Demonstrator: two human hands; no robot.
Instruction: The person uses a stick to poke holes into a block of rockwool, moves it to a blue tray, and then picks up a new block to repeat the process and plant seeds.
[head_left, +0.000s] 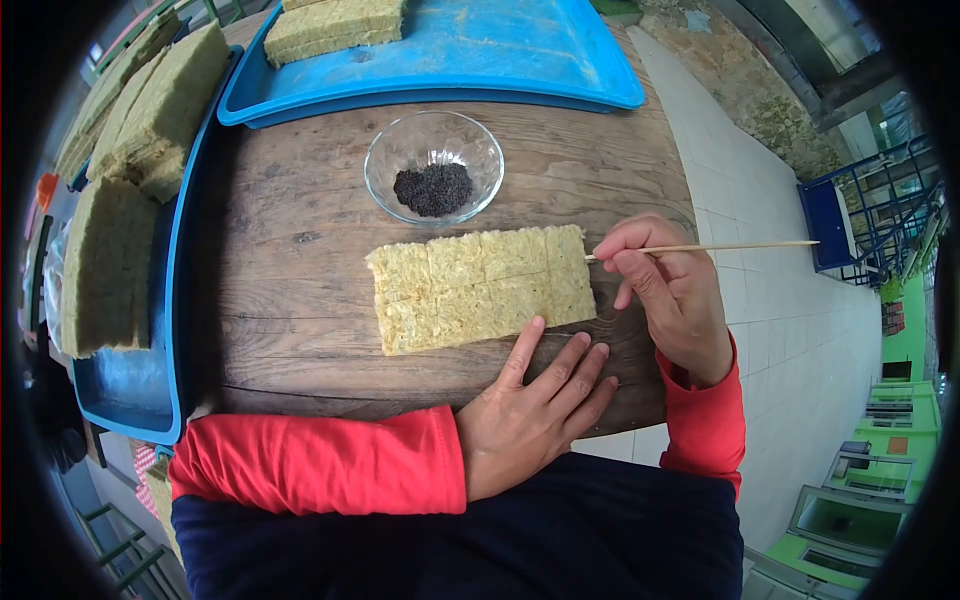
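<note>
A thin wooden stick (pixel 740 246) is pinched between the thumb and fingers of my right hand (pixel 670 285). Its left tip is at the right edge of a yellowish fibrous slab (pixel 480 285), which lies flat on the wooden table (pixel 290 250) and is scored into blocks. My left hand (pixel 545 400) rests with its fingers spread; the index fingertip touches the slab's lower edge and the other fingers lie on the wood. Just beyond the slab, a clear glass bowl (pixel 483 150) holds small dark seeds (pixel 433 190).
A blue tray (pixel 480 60) at the back holds a fibrous slab (pixel 335 30). Along the left, another blue tray (pixel 125 390) carries several upright slabs (pixel 108 265). The table's right edge borders a tiled floor (pixel 790 350), with a blue metal rack (pixel 835 225) farther right.
</note>
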